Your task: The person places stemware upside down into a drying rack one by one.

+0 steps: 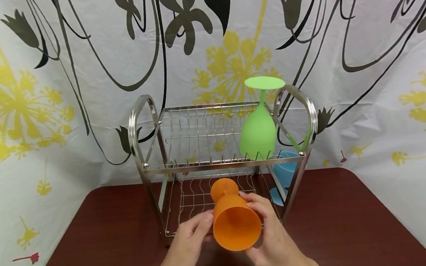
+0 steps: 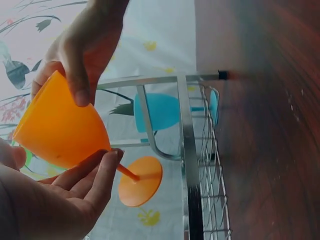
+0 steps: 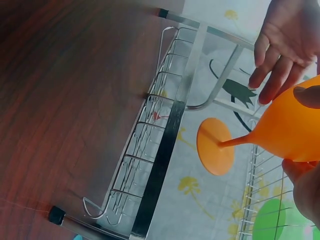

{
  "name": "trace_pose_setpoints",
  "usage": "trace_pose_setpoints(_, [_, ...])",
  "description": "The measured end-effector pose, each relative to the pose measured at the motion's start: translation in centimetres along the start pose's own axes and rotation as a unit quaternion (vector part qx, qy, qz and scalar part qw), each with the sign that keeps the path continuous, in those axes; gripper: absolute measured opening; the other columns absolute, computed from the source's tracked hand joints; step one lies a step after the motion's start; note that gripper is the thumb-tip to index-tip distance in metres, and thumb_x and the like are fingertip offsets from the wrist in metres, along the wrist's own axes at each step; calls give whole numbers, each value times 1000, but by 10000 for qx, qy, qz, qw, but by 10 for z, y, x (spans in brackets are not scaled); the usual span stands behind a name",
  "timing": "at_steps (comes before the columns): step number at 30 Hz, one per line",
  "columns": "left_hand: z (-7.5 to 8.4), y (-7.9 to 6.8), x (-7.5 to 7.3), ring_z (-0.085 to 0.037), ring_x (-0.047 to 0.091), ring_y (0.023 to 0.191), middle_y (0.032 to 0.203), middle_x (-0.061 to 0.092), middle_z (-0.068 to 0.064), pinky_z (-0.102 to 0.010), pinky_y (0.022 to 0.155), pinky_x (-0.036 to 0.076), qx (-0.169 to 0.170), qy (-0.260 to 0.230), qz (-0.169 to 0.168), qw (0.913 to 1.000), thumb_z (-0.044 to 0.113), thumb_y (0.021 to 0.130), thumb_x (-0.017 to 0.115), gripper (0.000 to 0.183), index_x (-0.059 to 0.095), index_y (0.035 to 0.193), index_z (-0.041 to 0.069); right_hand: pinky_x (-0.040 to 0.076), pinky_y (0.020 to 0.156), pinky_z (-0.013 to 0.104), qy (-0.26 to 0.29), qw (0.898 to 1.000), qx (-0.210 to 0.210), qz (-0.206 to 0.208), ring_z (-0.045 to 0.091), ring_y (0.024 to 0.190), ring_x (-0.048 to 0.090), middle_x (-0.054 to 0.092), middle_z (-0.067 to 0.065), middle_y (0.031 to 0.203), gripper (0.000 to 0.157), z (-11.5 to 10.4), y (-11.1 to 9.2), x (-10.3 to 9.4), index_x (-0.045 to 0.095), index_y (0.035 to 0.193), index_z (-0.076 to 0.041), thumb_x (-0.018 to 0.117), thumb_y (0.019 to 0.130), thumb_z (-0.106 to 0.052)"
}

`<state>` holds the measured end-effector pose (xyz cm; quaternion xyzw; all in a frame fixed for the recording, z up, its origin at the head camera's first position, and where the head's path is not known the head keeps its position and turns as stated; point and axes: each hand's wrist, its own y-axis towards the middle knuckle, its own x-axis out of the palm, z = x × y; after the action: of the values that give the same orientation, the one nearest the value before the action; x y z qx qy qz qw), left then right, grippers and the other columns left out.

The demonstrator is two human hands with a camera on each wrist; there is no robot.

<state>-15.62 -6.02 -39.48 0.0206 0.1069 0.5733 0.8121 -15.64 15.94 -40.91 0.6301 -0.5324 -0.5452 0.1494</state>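
An orange goblet [image 1: 237,228] is held level above the table's front, its mouth toward me and its foot toward the rack. My right hand [image 1: 269,233] grips the bowl from the right; in the right wrist view its thumb and fingers lie on opposite sides. On the left, my left hand [image 1: 188,240] is against the bowl, its fingers [image 3: 280,65] extended, not wrapped round it. Behind stands a two-tier metal dish rack [image 1: 219,165]. A green goblet [image 1: 258,131] rests upside down on its upper tier, at the right.
A blue goblet [image 1: 285,171] is at the rack's right side, partly behind the frame, its foot down. The rack's lower wire shelf [image 1: 196,200] lies just beyond my hands. Under everything is a dark red-brown table [image 1: 105,244]. A flower-patterned curtain [image 1: 91,88] hangs close behind.
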Motion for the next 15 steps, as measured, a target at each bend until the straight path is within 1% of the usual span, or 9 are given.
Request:
trace_pose_setpoints(2, [1, 1, 0, -24, 62, 112, 128, 61, -16, -31, 84, 57, -230, -330, -57, 9992, 36, 105, 42, 46, 58, 133, 2, 28, 113, 18, -19, 10000, -72, -37, 29, 133, 35, 35, 26, 142, 96, 1, 0, 0, 31, 131, 10, 89, 55, 5])
trace_pose_setpoints(5, [2, 3, 1, -21, 65, 105, 124, 64, -18, -33, 81, 58, -548, -889, -202, 9943, 41, 103, 43, 52, 55, 133, 0, 28, 114, 18, 20, 9998, -182, -89, 29, 133, 35, 33, 27, 142, 95, 3, -2, 1, 31, 130, 10, 87, 54, 6])
trace_pose_setpoints(7, [2, 3, 1, -21, 67, 100, 121, 65, -19, -34, 79, 59, -738, -1364, -342, 9873, 41, 103, 45, 55, 53, 134, -2, 28, 114, 18, 88, 9996, -238, -133, 30, 134, 35, 33, 28, 142, 93, 4, -3, 3, 30, 129, 10, 86, 55, 8])
trace_pose_setpoints(10, [0, 3, 1, -24, 68, 101, 125, 62, -22, -38, 82, 59, -924, -1991, -621, 9736, 39, 103, 46, 57, 47, 138, -6, 28, 114, 18, 285, 9989, -201, -308, 31, 136, 33, 30, 28, 144, 90, 6, -6, 4, 28, 131, 9, 83, 60, 8])
trace_pose_setpoints(13, [-4, 3, 1, -27, 67, 105, 129, 59, -23, -40, 87, 57, -1071, -2491, -829, 9589, 34, 103, 48, 59, 38, 143, -8, 26, 114, 18, 519, 9968, 53, -610, 30, 139, 29, 26, 25, 147, 88, 7, -9, 3, 26, 134, 5, 82, 66, 7])
trace_pose_setpoints(15, [-5, 4, 1, -29, 66, 107, 131, 57, -23, -41, 89, 56, -1110, -2663, -902, 9532, 32, 102, 50, 61, 34, 145, -9, 25, 115, 18, 666, 9943, 211, -809, 30, 141, 27, 23, 22, 151, 87, 8, -10, 1, 24, 136, 4, 81, 70, 6])
